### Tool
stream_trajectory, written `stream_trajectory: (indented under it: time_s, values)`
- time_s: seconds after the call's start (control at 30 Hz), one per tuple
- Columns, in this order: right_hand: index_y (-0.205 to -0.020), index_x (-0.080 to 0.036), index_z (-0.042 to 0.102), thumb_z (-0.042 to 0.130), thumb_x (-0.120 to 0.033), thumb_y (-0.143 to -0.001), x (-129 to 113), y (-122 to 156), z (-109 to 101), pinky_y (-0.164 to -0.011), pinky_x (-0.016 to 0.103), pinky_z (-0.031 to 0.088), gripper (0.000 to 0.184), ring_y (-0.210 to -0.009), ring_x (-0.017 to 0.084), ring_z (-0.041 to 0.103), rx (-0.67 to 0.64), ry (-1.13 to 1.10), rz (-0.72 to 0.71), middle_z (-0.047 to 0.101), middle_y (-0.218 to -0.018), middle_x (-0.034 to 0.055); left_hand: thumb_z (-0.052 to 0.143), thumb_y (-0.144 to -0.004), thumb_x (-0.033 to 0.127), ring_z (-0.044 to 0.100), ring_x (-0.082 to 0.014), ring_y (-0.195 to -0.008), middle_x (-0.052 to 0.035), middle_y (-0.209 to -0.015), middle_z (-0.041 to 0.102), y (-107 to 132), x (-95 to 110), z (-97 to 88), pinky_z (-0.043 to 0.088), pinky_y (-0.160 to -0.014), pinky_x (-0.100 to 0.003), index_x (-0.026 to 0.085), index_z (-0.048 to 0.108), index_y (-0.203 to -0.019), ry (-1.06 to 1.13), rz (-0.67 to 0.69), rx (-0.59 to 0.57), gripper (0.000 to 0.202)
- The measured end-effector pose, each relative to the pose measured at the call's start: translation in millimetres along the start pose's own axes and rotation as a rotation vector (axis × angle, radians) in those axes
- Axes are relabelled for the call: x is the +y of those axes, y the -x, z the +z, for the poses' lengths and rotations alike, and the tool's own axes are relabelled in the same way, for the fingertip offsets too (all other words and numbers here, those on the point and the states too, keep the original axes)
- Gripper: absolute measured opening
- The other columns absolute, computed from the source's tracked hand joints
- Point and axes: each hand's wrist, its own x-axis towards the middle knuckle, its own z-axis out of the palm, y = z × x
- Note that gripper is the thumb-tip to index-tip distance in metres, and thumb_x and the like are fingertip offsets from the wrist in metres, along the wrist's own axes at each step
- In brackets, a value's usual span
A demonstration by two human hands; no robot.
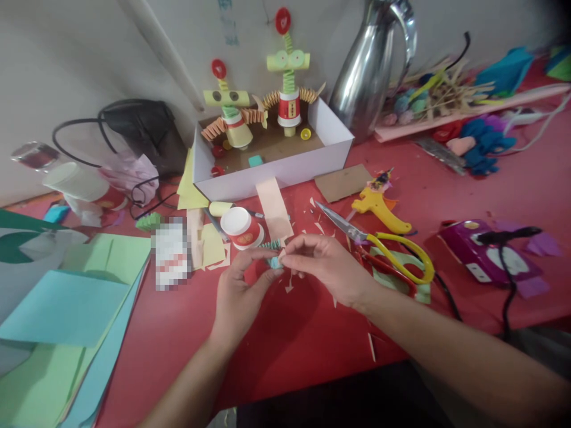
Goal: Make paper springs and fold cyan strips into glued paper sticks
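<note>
Over the middle of the red table, my left hand is closed, thumb and fingers around a small folded paper strip with a light blue part and green pleats. My right hand meets it from the right, its fingertips pinched on a small peach paper piece against the strip. My fingers cover part of both. Just beyond stands a red and white paper cup. A peach paper strip and paper scraps lie close by.
Yellow-handled scissors, a yellow glue gun and a purple box with a cable are at right. Behind, a white box holds two paper-cup figures. A metal jug stands beside it. Coloured paper sheets lie left.
</note>
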Motion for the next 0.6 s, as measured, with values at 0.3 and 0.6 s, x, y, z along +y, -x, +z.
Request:
stream_trajectory:
  time_s: [0.3,0.6]
  values:
    - [-0.078,-0.020,0.065,0.075,-0.035,-0.076,1.0,2.0,2.1,-0.062,0.027,0.047,0.018,-0.065,0.011,0.056,0.032,0.143,-0.080,0.061,-0.072,-0.0020,0.076,-0.072,0.020,0.063,-0.0228,-0.094,-0.0008,-0.092,0.072,3.1,6.7,1.6,0.045,-0.093,-0.035,0.030,0.075,-0.086,-0.114,0.082,0.059,0.017]
    - [-0.081,-0.019,0.066,0.070,-0.031,-0.079,-4.6,-4.2,-11.1,-0.062,0.025,0.046,0.013,-0.062,0.010,0.055,0.122,0.209,-0.056,0.064,-0.071,-0.0020,0.077,-0.073,0.026,0.062,-0.0218,-0.092,-0.0005,-0.093,0.071,-0.5,3.0,-3.5,0.044,-0.088,-0.032,0.029,0.074,-0.087,-0.217,0.089,0.101,0.014]
